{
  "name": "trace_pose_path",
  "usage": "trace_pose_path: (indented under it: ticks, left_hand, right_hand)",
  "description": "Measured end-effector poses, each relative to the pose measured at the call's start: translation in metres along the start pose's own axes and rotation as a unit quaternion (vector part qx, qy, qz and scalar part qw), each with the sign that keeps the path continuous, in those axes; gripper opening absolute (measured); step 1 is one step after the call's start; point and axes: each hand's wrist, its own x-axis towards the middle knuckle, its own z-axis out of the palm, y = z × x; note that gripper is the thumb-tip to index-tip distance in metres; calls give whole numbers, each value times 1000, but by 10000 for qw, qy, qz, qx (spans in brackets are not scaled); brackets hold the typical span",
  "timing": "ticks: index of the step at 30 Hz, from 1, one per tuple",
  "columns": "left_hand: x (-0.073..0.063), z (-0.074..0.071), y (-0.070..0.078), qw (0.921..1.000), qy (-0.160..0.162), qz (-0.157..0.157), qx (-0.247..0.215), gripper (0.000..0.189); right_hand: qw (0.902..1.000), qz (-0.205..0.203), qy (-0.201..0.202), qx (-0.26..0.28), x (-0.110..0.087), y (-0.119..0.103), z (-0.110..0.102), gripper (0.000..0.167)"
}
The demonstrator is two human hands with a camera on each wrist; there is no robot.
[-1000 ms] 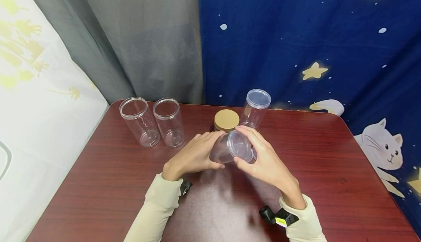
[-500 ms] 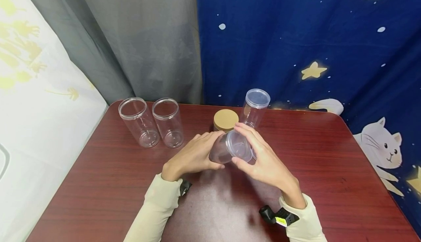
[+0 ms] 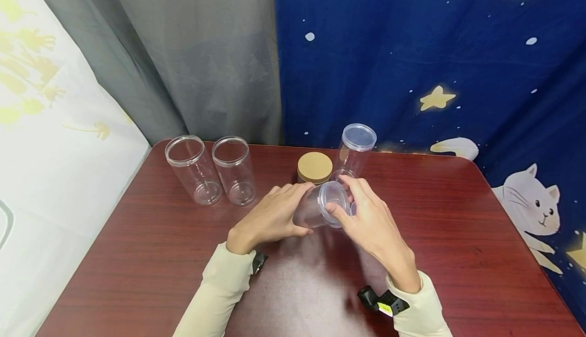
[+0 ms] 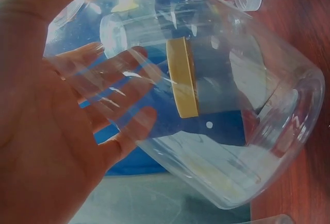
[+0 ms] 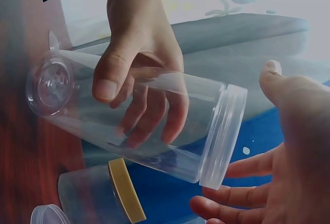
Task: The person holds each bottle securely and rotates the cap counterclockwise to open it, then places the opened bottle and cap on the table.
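A clear plastic jar [image 5: 139, 116] with a frosted screw lid [image 5: 224, 136] lies tilted between the two hands. My left hand [image 3: 272, 212] grips its body, with the thumb on the near side and the fingers curled round the far side. My right hand [image 3: 373, 220] is spread around the lid end. In the right wrist view its thumb [image 5: 270, 77] stands off the lid, and the fingertips are right at the lid's lower edge. Just behind the held jar stands a jar with a tan lid [image 3: 315, 167].
Two clear jars without lids [image 3: 187, 174] [image 3: 233, 171] stand at the left back of the brown table [image 3: 458, 235]. A lidded clear jar [image 3: 354, 148] is at the back edge. A loose frosted lid [image 5: 49, 216] lies near the tan-lidded jar. Curtains [image 3: 220, 47] hang behind.
My right hand has loosened from the lid's rim: its thumb has shifted up across the lid's face and its fingers have drawn in. My left hand and the jar have barely moved.
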Motion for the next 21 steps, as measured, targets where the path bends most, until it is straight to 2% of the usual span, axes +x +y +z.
trace_pose_path:
  ticks: [6, 21]
  left_hand:
    - [0, 0, 0, 9999, 3, 15, -103, 91]
    - [-1, -1, -2, 9999, -60, 34, -77, 90]
  right_hand:
    - [9995, 76, -199, -241, 0, -1, 2, 71]
    - [9991, -91, -419, 31, 0, -1, 0, 73]
